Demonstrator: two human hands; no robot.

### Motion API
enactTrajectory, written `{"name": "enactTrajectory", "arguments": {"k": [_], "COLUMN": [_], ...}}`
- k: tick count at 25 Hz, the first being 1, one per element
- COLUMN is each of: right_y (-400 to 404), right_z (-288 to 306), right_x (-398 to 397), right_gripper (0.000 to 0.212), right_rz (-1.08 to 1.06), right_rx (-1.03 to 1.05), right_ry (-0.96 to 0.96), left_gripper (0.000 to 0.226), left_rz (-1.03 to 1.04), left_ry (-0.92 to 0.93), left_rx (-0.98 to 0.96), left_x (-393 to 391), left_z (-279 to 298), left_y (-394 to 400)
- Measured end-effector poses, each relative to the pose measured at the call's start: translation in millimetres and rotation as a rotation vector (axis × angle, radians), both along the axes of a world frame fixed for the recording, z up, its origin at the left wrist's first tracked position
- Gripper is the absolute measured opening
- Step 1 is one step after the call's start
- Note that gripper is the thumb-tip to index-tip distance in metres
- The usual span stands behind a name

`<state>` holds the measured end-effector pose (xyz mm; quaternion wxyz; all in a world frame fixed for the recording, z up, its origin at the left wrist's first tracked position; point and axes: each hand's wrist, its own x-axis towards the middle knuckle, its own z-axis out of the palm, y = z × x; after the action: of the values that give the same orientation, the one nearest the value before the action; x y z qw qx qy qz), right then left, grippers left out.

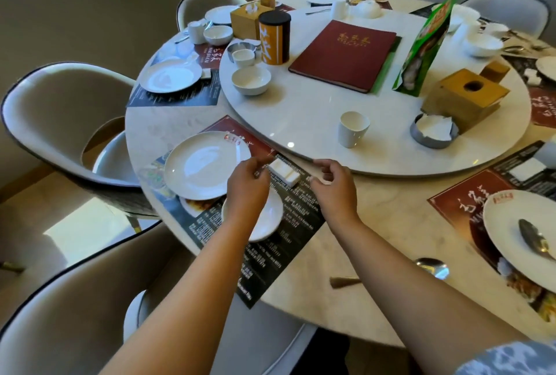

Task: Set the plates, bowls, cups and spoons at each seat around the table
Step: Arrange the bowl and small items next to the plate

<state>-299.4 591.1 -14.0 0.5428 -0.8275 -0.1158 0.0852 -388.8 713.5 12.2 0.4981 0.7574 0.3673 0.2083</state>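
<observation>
My left hand point(248, 185) hovers over a white bowl point(272, 218) on the dark placemat point(296, 218). Its curled fingertips are close to a small white rest point(284, 171). Right of that rest, my right hand point(332, 182) has thumb and fingers curled. Both hands are blurred, so I cannot see whether they hold anything. A white plate point(204, 164) lies left of the bowl. One cup point(352, 129) and another bowl point(251, 79) stand on the turntable point(301, 121). To the right, a spoon point(535, 239) lies on a plate point(511, 218) and another spoon point(431, 266) on the table.
The turntable also carries a red menu point(343, 55), an orange tin point(274, 37), a green bag point(427, 43), a wooden box point(466, 97) and a metal ashtray point(433, 130). Padded chairs point(60, 115) ring the table. Far seats hold plates, bowls and cups.
</observation>
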Motion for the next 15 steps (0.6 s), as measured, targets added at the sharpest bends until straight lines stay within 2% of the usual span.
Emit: {"name": "enactTrajectory", "arguments": {"k": [4,8,11,15], "right_y": [-13,-19,-18,-16], "right_z": [3,-2,-12,-17], "right_x": [63,128,158,168], "right_gripper": [0.064,0.091,0.091,0.071], "right_rz": [-0.095,-0.077,0.028,0.059], "right_rx": [-0.008,-0.147,-0.146,-0.033], "right_ry": [-0.065,-0.076,-0.020,-0.026], "left_gripper": [0.029,0.018,0.030,0.047], "left_rz": [-0.101,-0.155,-0.156,-0.134], "left_ry": [-0.115,-0.120,-0.117,-0.136], "left_rx": [-0.264,-0.379,-0.468,-0.603], "left_x": [71,138,172,191], "left_z": [-4,-10,-18,-20], "left_y": [-11,-23,-27,-31]}}
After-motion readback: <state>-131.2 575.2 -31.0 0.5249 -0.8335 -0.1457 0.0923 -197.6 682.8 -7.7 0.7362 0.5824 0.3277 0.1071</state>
